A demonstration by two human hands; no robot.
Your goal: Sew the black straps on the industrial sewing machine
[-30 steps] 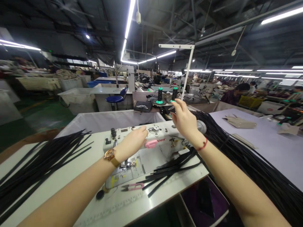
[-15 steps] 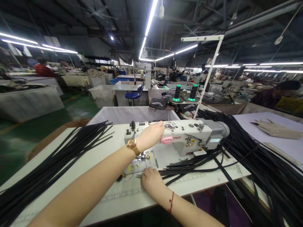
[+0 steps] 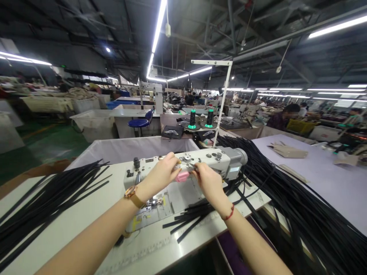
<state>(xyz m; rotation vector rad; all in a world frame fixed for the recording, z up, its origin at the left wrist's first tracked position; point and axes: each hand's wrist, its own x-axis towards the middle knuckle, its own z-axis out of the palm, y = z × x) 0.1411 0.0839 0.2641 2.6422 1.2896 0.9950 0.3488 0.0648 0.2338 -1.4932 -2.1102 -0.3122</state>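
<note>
While my left hand (image 3: 160,173) curls its fingers in at frame centre, my right hand (image 3: 210,183) bunches its own just beside; I can't tell what either clamps. Pink block (image 3: 182,176) is between them, on sewing machine (image 3: 206,156) front. Black strips (image 3: 57,194) lower left, thread spools (image 3: 192,119) upper centre.

Left hand (image 3: 164,170) and right hand (image 3: 209,181) close together over the machine (image 3: 212,153)

The right hand pinches a thin tool (image 3: 190,165), probably snips, though small and blurred. The left hand's fingertips are just beside it, above the pink block (image 3: 182,176) on the machine's front. Black strips (image 3: 57,194) lie on the table (image 3: 149,256) at left, with more below the machine's arm and in a heap at right. Behind stand two spools (image 3: 192,119) and a white bin (image 3: 137,148).
</note>
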